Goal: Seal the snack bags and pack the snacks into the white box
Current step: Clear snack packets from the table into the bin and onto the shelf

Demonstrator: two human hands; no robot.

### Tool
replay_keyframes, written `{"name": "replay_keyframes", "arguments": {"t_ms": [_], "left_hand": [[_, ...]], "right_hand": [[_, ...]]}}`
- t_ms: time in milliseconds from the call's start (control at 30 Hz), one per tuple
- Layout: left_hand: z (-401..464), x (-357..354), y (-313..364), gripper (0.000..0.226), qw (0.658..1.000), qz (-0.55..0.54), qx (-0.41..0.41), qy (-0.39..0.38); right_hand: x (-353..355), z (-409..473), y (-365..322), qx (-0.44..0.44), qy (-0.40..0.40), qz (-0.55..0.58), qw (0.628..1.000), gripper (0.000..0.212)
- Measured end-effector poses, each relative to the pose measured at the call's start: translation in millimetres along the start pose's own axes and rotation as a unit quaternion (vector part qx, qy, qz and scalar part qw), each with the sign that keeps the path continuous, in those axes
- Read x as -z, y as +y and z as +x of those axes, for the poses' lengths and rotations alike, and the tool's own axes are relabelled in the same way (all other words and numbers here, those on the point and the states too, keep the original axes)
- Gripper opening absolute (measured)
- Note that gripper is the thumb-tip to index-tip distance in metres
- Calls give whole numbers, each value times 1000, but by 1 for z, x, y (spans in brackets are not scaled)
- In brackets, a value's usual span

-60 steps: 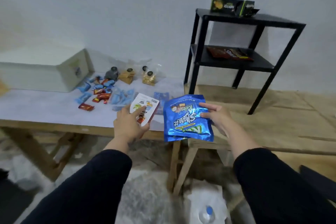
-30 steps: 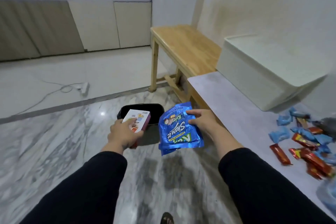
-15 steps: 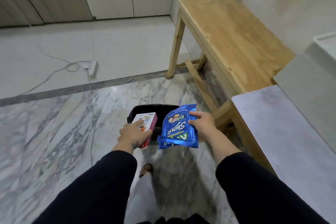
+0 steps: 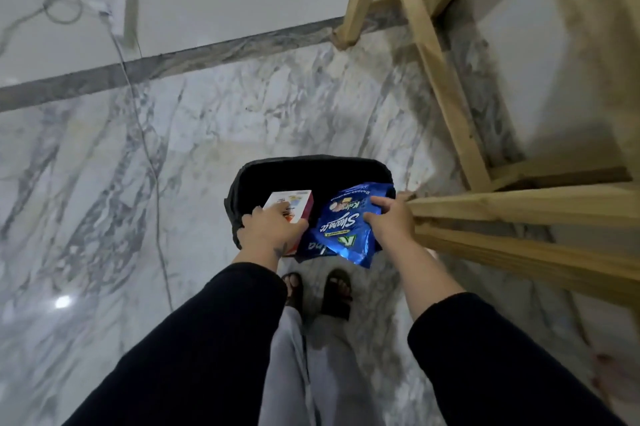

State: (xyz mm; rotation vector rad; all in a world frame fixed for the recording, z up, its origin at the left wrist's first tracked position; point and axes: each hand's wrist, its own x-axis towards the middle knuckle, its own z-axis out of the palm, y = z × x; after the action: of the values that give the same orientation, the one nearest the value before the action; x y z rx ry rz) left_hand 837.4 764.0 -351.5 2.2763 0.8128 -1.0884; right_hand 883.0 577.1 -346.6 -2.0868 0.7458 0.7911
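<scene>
The blue snack bag (image 4: 341, 228) is gripped along its upper edge by the right hand (image 4: 389, 221), hanging over the black bin (image 4: 311, 167) on the marble floor (image 4: 138, 166). Just left of it, the left hand (image 4: 272, 228) is closed around a small white and red box (image 4: 291, 206), also above the bin. The wooden counter's legs (image 4: 446, 86) crowd the bin's right side; the floor to the left lies open, crossed by a thin cable (image 4: 149, 155). Two sandalled feet (image 4: 315, 290) stand just short of the bin.
</scene>
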Motion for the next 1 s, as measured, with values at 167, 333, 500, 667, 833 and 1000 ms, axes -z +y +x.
{"name": "replay_keyframes", "arguments": {"t_ms": [167,333,500,667,833,1000], "left_hand": [[34,-17,3,67,999,38,17,-17],[28,-12,3,69,995,88,-1,-39],[-9,17,7,60,987,136,-74,-32],[-83,58,16,52,974,169,-143,-38],[-167,88,22,48,955,208,-209,-10],[-230,97,23,42,913,288,-290,7]], "right_hand": [[-25,33,7,-34,-64,4,997,48],[-17,28,5,10,-124,-127,984,47],[2,-3,-16,61,-160,-206,963,47],[45,-64,-40,116,-164,-255,946,49],[95,-143,-48,131,-124,-218,959,49],[125,-220,-20,123,-65,-171,975,51]]}}
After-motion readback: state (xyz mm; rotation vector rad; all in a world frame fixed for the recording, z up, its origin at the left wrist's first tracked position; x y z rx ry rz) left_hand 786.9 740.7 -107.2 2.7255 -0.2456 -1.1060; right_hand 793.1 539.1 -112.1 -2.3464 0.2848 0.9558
